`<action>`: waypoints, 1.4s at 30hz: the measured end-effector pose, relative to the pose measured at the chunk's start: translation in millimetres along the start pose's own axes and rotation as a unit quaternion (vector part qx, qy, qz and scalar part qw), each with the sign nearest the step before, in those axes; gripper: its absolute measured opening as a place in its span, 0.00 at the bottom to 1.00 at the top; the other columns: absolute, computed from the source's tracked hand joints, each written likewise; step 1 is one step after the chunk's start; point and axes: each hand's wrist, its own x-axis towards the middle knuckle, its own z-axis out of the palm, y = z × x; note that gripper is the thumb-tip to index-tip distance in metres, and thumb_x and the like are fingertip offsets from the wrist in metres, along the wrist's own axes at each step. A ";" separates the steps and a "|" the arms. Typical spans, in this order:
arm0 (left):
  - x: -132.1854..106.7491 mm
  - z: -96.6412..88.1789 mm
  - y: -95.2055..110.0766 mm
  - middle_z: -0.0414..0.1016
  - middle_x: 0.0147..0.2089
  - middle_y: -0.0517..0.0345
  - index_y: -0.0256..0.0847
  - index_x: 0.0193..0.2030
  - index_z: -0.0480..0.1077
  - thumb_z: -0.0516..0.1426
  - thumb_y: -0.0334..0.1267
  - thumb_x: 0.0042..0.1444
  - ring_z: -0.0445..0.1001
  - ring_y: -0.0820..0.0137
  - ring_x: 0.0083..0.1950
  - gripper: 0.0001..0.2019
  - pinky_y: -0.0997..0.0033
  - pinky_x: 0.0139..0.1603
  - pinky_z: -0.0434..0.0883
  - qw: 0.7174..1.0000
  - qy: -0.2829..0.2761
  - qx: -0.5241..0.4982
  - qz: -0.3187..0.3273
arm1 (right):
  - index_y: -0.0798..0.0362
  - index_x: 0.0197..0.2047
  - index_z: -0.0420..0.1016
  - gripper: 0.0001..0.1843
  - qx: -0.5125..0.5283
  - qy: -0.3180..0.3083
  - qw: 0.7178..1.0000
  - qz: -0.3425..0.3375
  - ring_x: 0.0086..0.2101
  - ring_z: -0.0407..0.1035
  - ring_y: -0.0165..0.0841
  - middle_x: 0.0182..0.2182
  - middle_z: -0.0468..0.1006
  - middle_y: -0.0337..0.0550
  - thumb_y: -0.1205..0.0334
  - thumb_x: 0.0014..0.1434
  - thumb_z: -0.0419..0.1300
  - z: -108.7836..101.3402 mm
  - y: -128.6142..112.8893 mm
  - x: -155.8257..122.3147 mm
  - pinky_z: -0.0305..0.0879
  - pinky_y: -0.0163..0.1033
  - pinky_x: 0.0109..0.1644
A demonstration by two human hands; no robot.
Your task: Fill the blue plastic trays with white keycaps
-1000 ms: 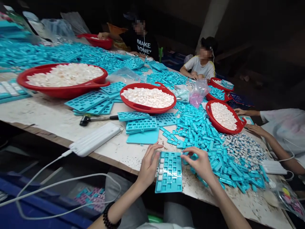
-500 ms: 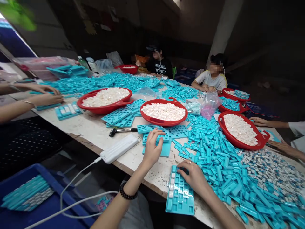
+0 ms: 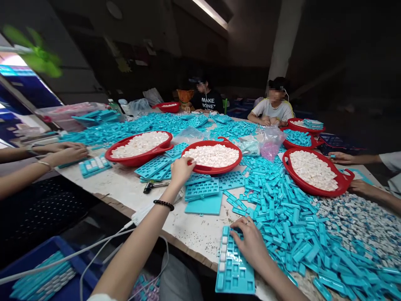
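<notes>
My left hand (image 3: 181,170) reaches over the near left rim of the middle red bowl (image 3: 216,170), which is full of small white cube-like pieces (image 3: 217,154). Its fingers are bent together at the pieces; anything between them is hidden. Near the table edge, my right hand (image 3: 250,242) grips the upper right side of a turquoise panel (image 3: 235,278) with square recesses. White pieces (image 3: 223,255) sit in a row along that panel's left side, while many other recesses are bare. Similar panels (image 3: 202,189) lie stacked below my left hand.
Loose turquoise strips (image 3: 291,221) are heaped at the right. Red bowls of white pieces stand left (image 3: 138,152) and right (image 3: 313,173). A hammer (image 3: 153,186) and a white power strip (image 3: 142,213) lie at left. Co-workers' hands (image 3: 65,154) work around the table.
My left hand has moved from above the stacked panels up and left to the middle bowl, its fingers closing in. My right hand stays at the panel. The view has shifted slightly.
</notes>
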 end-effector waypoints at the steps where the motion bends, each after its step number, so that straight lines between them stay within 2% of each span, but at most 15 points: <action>1: 2.8 -0.9 0.7 0.81 0.50 0.45 0.39 0.49 0.79 0.57 0.43 0.60 0.74 0.50 0.56 0.15 0.52 0.59 0.64 1.000 -0.007 0.008 -0.008 | 0.49 0.41 0.78 0.07 -0.003 0.003 1.000 -0.003 0.48 0.72 0.43 0.41 0.78 0.44 0.69 0.63 0.60 1.2 0.7 -0.3 0.66 0.45 0.55; 6: 17.2 -6.1 7.8 0.83 0.47 0.44 0.39 0.43 0.80 0.61 0.42 0.56 0.76 0.48 0.54 0.12 0.49 0.60 0.61 0.998 -0.034 0.035 -0.034 | 0.50 0.43 0.78 0.07 -0.019 0.012 1.000 -0.010 0.48 0.72 0.43 0.41 0.78 0.44 0.68 0.64 0.60 6.1 3.7 -1.3 0.67 0.44 0.52; 8: 20.0 -8.4 8.6 0.83 0.47 0.45 0.40 0.45 0.80 0.61 0.41 0.55 0.76 0.48 0.55 0.12 0.50 0.59 0.62 0.998 -0.044 0.032 -0.036 | 0.49 0.43 0.78 0.07 -0.020 0.010 1.000 -0.008 0.48 0.72 0.42 0.41 0.78 0.44 0.68 0.64 0.59 6.5 4.0 -1.1 0.67 0.43 0.51; 13: 16.8 -11.9 4.1 0.84 0.48 0.52 0.43 0.47 0.80 0.60 0.41 0.57 0.78 0.54 0.54 0.14 0.58 0.54 0.67 0.998 -0.057 0.004 -0.035 | 0.50 0.42 0.78 0.07 -0.008 0.000 1.000 -0.001 0.47 0.73 0.42 0.41 0.78 0.43 0.69 0.63 0.61 4.8 3.6 0.5 0.67 0.43 0.50; 18: 7.9 -13.5 2.8 0.84 0.48 0.50 0.41 0.47 0.80 0.58 0.41 0.60 0.78 0.56 0.52 0.14 0.65 0.50 0.69 0.999 -0.040 0.005 -0.007 | 0.49 0.41 0.80 0.07 0.001 0.014 1.000 -0.009 0.47 0.73 0.42 0.40 0.79 0.43 0.69 0.62 0.62 4.1 5.6 2.1 0.66 0.44 0.53; 23: 7.8 -13.5 10.0 0.83 0.47 0.42 0.37 0.43 0.81 0.60 0.40 0.57 0.77 0.48 0.53 0.12 0.58 0.50 0.70 0.999 -0.035 0.026 -0.015 | 0.49 0.41 0.80 0.06 0.011 0.007 1.000 -0.003 0.46 0.73 0.40 0.40 0.79 0.43 0.68 0.62 0.63 -0.3 5.7 1.2 0.68 0.41 0.51; 28: 12.7 -5.6 13.2 0.82 0.47 0.41 0.37 0.42 0.80 0.61 0.37 0.55 0.75 0.46 0.55 0.10 0.52 0.56 0.67 0.999 -0.032 0.015 -0.041 | 0.49 0.42 0.80 0.06 0.018 0.001 1.000 0.007 0.42 0.74 0.36 0.40 0.79 0.41 0.67 0.63 0.63 -3.4 5.9 0.5 0.68 0.39 0.47; 35: 7.4 -4.9 9.5 0.82 0.45 0.44 0.38 0.39 0.78 0.62 0.38 0.53 0.77 0.50 0.52 0.09 0.55 0.54 0.71 0.995 -0.010 -0.079 -0.062 | 0.49 0.42 0.80 0.06 0.021 0.006 1.000 0.007 0.41 0.74 0.34 0.39 0.79 0.39 0.67 0.63 0.63 -3.9 4.7 -0.3 0.68 0.37 0.45; 39: 3.0 -16.1 14.6 0.82 0.44 0.45 0.35 0.40 0.76 0.61 0.37 0.55 0.79 0.55 0.50 0.08 0.59 0.54 0.72 0.983 0.018 -0.175 -0.054 | 0.48 0.43 0.81 0.07 0.003 0.004 1.000 0.008 0.42 0.74 0.34 0.40 0.79 0.39 0.66 0.64 0.62 -4.2 1.3 -1.0 0.68 0.36 0.46; 42: -13.6 -27.4 27.3 0.82 0.47 0.45 0.34 0.42 0.74 0.60 0.38 0.58 0.80 0.60 0.50 0.09 0.63 0.55 0.73 0.963 0.040 -0.263 -0.030 | 0.49 0.42 0.80 0.07 -0.005 0.004 1.000 0.005 0.41 0.75 0.35 0.39 0.79 0.40 0.66 0.64 0.61 -3.2 0.6 -1.0 0.69 0.37 0.45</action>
